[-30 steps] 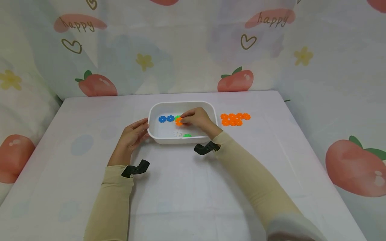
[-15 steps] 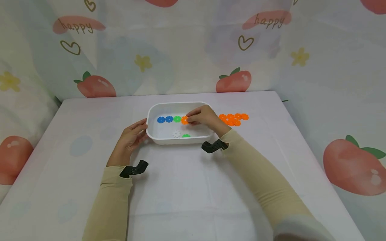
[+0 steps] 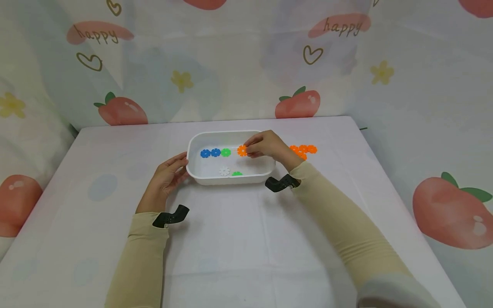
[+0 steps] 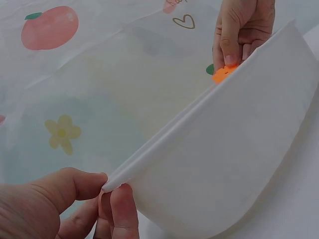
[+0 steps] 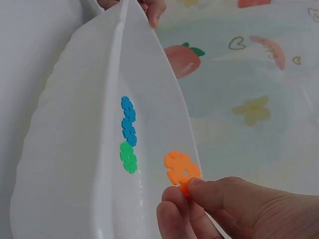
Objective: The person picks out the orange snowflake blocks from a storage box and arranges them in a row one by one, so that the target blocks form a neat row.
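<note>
A white plastic tray point(image 3: 231, 180) stands on the table, and my left hand point(image 3: 168, 174) pinches its left rim between thumb and fingers. In the right wrist view my right hand point(image 5: 224, 206) pinches an orange snowflake-shaped disc point(image 5: 180, 167) between thumb and fingertips, held above the tray floor. Two blue discs point(image 3: 210, 152) and a green disc point(image 3: 225, 152) lie in a row inside along the back. Nearer the front wall lie a whitish clear disc point(image 3: 224, 171) and another green disc point(image 3: 237, 173), the latter partly hidden by the rim.
To the right of the tray, several orange discs point(image 3: 307, 149) lie in a cluster on the white-covered table point(image 3: 215, 239), partly behind my right wrist. A patterned cloth backdrop point(image 3: 231, 64) rises behind the table and on both sides.
My right hand has moved right and slightly up with the orange disc, away from the green disc in the back row, which is now fully uncovered. The left hand stays on the rim.
</note>
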`<move>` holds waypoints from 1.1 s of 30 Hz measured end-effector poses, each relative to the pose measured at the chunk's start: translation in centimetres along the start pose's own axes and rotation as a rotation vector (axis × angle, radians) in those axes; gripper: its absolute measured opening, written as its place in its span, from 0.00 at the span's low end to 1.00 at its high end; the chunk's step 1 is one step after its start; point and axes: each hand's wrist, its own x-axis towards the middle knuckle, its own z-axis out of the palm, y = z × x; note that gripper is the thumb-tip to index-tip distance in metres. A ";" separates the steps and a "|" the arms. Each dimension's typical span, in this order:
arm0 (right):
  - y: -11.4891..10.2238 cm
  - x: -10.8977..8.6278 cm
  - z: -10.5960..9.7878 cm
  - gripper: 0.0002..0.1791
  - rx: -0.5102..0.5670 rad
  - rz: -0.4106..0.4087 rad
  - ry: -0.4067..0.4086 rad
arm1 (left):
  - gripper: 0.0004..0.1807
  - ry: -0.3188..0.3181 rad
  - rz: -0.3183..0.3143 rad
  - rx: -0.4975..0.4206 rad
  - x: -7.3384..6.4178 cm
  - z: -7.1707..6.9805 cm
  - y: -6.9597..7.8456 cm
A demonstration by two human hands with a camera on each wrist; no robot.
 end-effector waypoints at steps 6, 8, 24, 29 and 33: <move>0.2 -0.3 -1.0 0.14 0.009 -0.008 -0.016 | 0.24 0.004 0.006 0.021 0.2 0.0 -0.1; 0.2 -0.5 -1.4 0.14 0.016 0.002 -0.023 | 0.25 0.003 0.007 0.029 0.2 -0.1 -0.2; 0.4 -1.3 -3.9 0.15 -0.054 0.030 -0.082 | 0.23 0.004 0.002 0.033 0.1 -0.1 -0.1; 0.7 -1.6 -4.6 0.16 -0.071 0.036 -0.080 | 0.23 0.004 0.003 0.032 0.1 -0.1 -0.1; 0.9 -1.9 -5.2 0.17 -0.073 0.042 -0.070 | 0.22 0.000 0.008 0.038 0.1 -0.1 -0.1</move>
